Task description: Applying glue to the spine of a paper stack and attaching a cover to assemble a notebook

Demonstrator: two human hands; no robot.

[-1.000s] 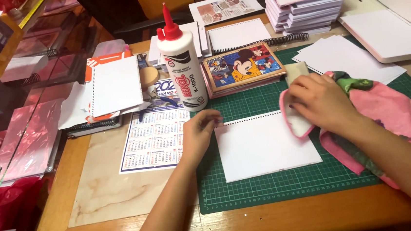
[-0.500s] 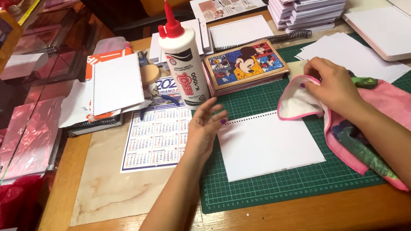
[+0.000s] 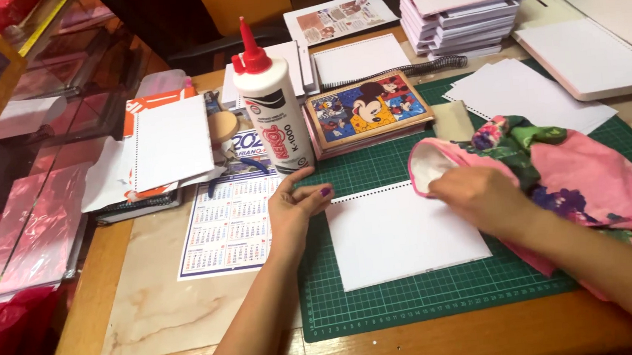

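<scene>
The left hand (image 3: 294, 208) rests at the left edge of a white punched sheet (image 3: 403, 231), with the fingers loosely curled and the thumb raised; it grips nothing, only touches the sheet's upper left corner. The right hand (image 3: 483, 198) lies on the right upper part of the same sheet, with the fingers bent over the edge of a pink flowered cloth (image 3: 572, 180), which it presses or holds against the paper; whether it really grips the cloth cannot be told. The sheet lies flat on a green cutting mat (image 3: 430, 296), with its row of small holes along the upper edge. The mat lies on the wooden worktop (image 3: 450, 347). Just left of the mat is a printed calendar card (image 3: 230, 225), which lies partly on a beige board (image 3: 154, 310). Behind the left hand stands a white glue bottle (image 3: 271, 106) with a red cap, upright. Beside it, to the right, is a stack of notebook covers with a cartoon picture (image 3: 367, 112) on top. Further back there are a spiral notebook (image 3: 359, 60) and a pile of white notebooks (image 3: 460, 8). At the far right a white binding machine (image 3: 605, 27) stands, with loose white sheets (image 3: 527, 93) in front of it.
</scene>
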